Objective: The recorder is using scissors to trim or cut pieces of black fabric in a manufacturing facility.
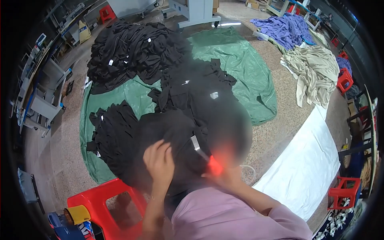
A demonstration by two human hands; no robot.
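My left hand (159,161) is over a black garment (170,130) in front of my body, its fingers loosely bent and slightly apart. Nothing shows between them. In my right hand (230,177) is a red-handled tool (216,165); blur over it hides its exact kind. A narrow pale piece reaches from the red part toward a white label (195,143) on the black cloth. More black garments lie around: a fanned stack (114,134) to the left, a pile with white labels (188,90) ahead, and a large heap (134,50) farther back.
A green plastic sheet (252,76) lies under the black garments. By my left arm stands a red stool (86,196) with a yellow roll (78,215) beside it. To the right are a white sheet (308,160), beige cloth (314,72) and purple cloth (284,30). Work tables (48,86) line the left.
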